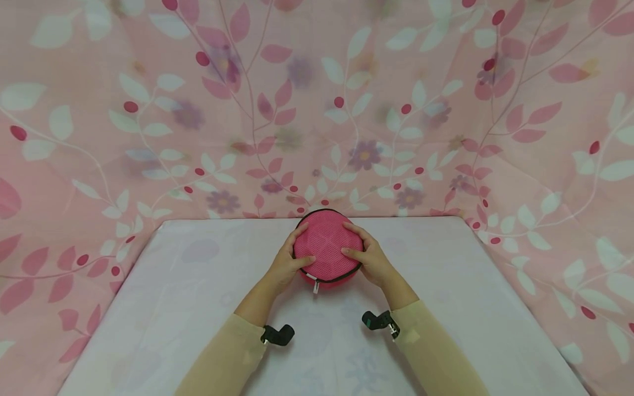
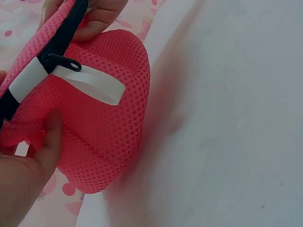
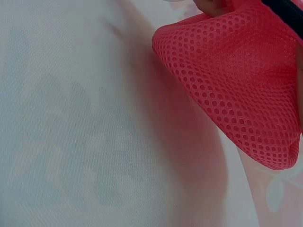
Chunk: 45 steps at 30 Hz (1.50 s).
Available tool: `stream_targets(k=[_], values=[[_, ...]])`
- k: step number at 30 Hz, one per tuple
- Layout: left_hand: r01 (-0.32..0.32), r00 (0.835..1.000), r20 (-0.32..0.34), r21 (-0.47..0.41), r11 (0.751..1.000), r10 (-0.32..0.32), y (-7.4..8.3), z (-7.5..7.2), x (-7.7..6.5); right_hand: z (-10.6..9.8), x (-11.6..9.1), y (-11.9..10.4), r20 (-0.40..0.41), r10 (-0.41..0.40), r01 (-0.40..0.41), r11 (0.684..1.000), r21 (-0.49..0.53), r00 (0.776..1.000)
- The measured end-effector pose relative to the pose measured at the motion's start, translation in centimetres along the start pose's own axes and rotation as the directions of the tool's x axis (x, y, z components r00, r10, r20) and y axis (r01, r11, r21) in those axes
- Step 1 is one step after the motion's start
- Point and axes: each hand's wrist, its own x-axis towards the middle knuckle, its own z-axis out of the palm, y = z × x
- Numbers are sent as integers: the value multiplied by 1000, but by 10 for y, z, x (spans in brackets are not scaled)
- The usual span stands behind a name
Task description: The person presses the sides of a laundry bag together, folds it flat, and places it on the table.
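A round pink mesh zippered bag (image 1: 329, 242) is held between both hands near the far edge of the table. My left hand (image 1: 287, 261) grips its left side, thumb on the top face. From the right, my right hand (image 1: 375, 258) grips the opposite side in the same way. A black zipper band (image 2: 61, 33) runs around the rim, with a black zipper pull and a white fabric loop (image 2: 94, 85) hanging at the front. The zipper looks closed along the visible stretch. In the right wrist view, the bag's mesh side (image 3: 227, 80) bulges below the rim; most of the right hand is out of frame.
A pale cloth covers the table (image 1: 198, 286). Pink floral curtains (image 1: 317, 110) hang behind it and at both sides. Black wrist-worn devices (image 1: 278, 335) sit at the ends of the beige sleeves (image 1: 223, 357).
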Motion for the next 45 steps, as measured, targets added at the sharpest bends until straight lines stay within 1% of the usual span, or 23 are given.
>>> stream_targets(k=[5,7,11,12,19,24,29,36,42,45], values=[[19,1000,-3,17,1000,-19,-1,-1,1,-1,1,1,-5,6,-6,1000,-1,1000],[13,1000,-1,11,1000,-13,-6,-3,4,-1,1,0,-7,8,-8,1000,1,1000],[-15,1000,-7,-27,1000,14,-18,-7,9,-1,1,1,-6,10,-10,1000,6,1000],[-20,1000,-11,-35,999,20,-21,-7,10,-1,1,1,-6,12,-12,1000,8,1000],[-43,997,-67,-77,996,38,-24,-6,9,-1,3,5,-31,69,-68,998,12,997],[-52,995,-92,-104,993,42,-27,-7,12,0,4,5,-48,99,-99,995,-4,994],[-49,991,-126,-125,991,33,-30,-9,14,2,5,5,-59,111,-113,993,-31,992],[-50,990,-135,-160,986,28,-35,-12,16,0,9,9,-72,125,-130,990,-62,989],[-19,986,-166,-142,990,-5,-40,-14,19,-2,11,13,-76,147,-151,987,-57,986],[-11,984,-175,-128,992,-12,-43,-15,20,-3,11,15,-86,163,-168,985,-48,983]])
